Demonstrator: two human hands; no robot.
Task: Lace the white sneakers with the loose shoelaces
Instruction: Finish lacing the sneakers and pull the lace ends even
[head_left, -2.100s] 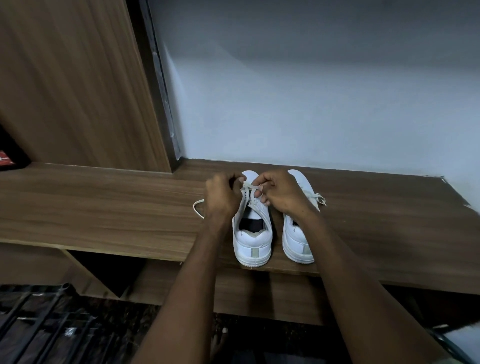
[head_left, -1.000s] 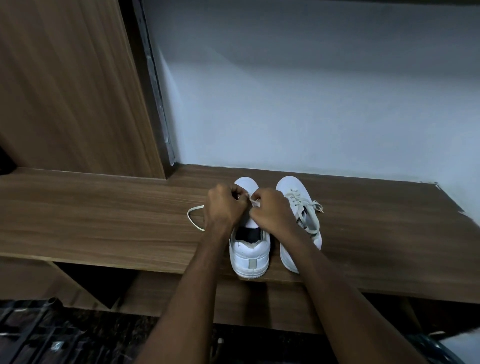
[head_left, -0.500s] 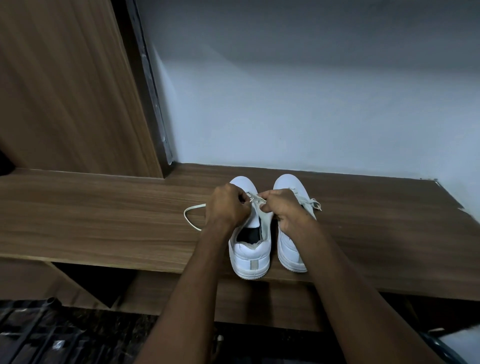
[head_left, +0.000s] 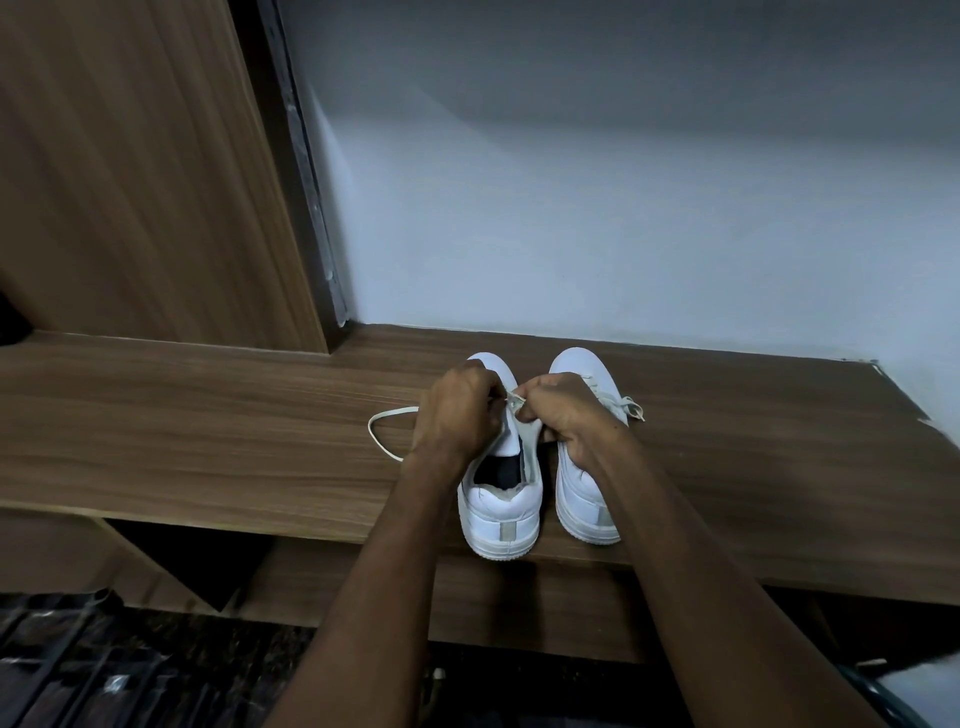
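On a wooden shelf (head_left: 208, 415) against a pale wall, the left hand (head_left: 457, 410) and right hand (head_left: 566, 415) are pinching the limp, light shoelace (head_left: 382, 434) over the left sneaker (head_left: 501, 512), best gripped near its stiffer tip.

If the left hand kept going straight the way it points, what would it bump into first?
Probably the right hand: the left hand points its knuckles across the left sneaker toward it, almost touching. Depth is unclear.
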